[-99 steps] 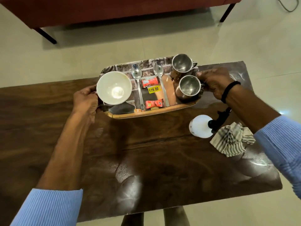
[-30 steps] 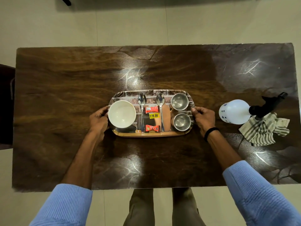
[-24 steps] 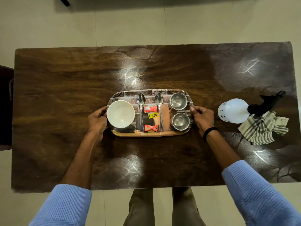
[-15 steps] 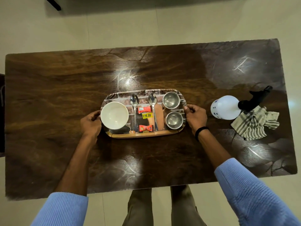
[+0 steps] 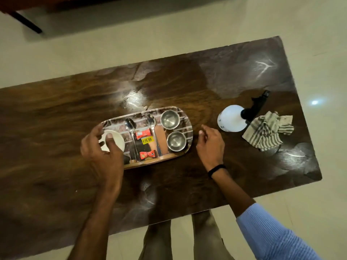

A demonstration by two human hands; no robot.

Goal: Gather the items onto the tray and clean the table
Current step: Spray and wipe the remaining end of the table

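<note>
Just beside the right hand (image 5: 210,145), the tray (image 5: 161,160)

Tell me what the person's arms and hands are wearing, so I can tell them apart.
Both are bare hands, no gloves. The right hand has a thin black band at the wrist and a light blue ribbed sleeve further up the forearm. The left hand wears nothing that shows; its forearm is bare to the frame edge, no sleeve in view.
</note>
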